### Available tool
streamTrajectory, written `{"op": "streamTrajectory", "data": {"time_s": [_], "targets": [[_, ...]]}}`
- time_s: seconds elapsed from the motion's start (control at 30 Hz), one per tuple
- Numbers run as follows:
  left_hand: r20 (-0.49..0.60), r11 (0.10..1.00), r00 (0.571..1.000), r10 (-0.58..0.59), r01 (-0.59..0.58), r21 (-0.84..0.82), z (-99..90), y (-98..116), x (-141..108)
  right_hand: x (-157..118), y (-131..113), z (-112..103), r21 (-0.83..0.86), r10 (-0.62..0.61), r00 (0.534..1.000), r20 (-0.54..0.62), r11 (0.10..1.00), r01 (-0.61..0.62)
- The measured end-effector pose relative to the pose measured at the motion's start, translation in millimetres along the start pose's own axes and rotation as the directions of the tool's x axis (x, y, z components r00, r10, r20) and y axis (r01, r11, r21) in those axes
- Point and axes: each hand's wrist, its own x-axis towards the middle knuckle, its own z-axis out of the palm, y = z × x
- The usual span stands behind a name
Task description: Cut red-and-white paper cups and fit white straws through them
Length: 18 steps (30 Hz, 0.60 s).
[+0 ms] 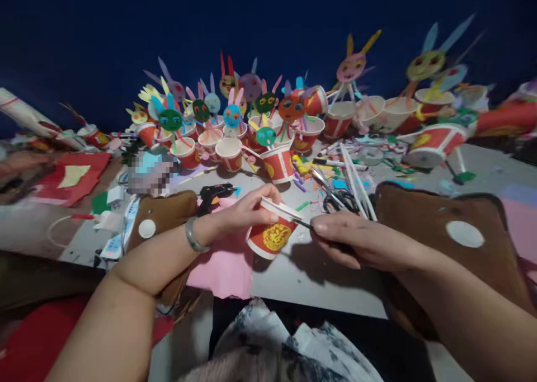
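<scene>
Just short of the cup, your bracelet (195,235) circles the wrist behind your left hand (254,206), which is clamped on the upper side of the red cup (274,236). The cup tilts over the table (293,284), between your hands. Your right hand (352,236) is closed around a dark tool (305,224), its thin end at the rim; you cannot tell whether its tips stand apart or together. The step in hand looks like fine work on that rim. The next move calls for a steady left hold, and your fingertips clear of the tool's end.

Below your left forearm and hand lies a pink sheet (222,267). To the right of your right hand is a brown pad (419,220). Beyond your left hand rests a glue gun (213,194); past your right hand, white strips (356,180). Farthest off, finished-looking rabbit cups (279,166) stand crowded together.
</scene>
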Motion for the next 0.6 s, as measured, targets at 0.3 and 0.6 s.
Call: {"op": "streamTrajectory", "data": {"time_s": [0.3, 0.6], "targets": [[-0.072, 0.998, 0.997, 0.031, -0.034, -0.044, 2.8, 2.8, 4.8, 7.3, 6.2, -1.2, -0.22, -0.112, 0.986, -0.125, 0.972, 0.083], [-0.226, 0.986, 0.961, 0.161, -0.167, -0.008, 7.3, 1.3, 7.2, 6.3, -2.9, 12.2, -0.629, -0.384, 0.887, -0.258, 0.763, 0.148]]}}
